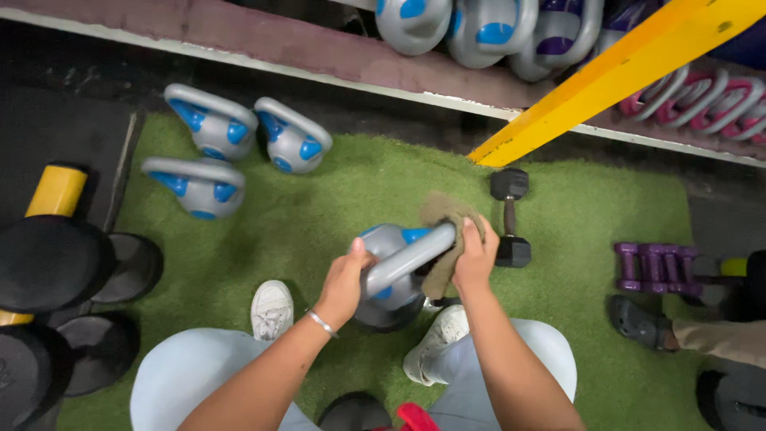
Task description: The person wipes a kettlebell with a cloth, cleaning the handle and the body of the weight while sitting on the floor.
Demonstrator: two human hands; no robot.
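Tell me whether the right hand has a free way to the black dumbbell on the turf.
Probably yes: the right hand, pressing a cloth on the kettlebell, is beside the black dumbbell, nothing between.

Up and to the left of where I grip, I see three grey-and-blue kettlebells on green turf. Just right of it lies a black dumbbell; farther right, purple dumbbells. Black weight plates stack at far left.
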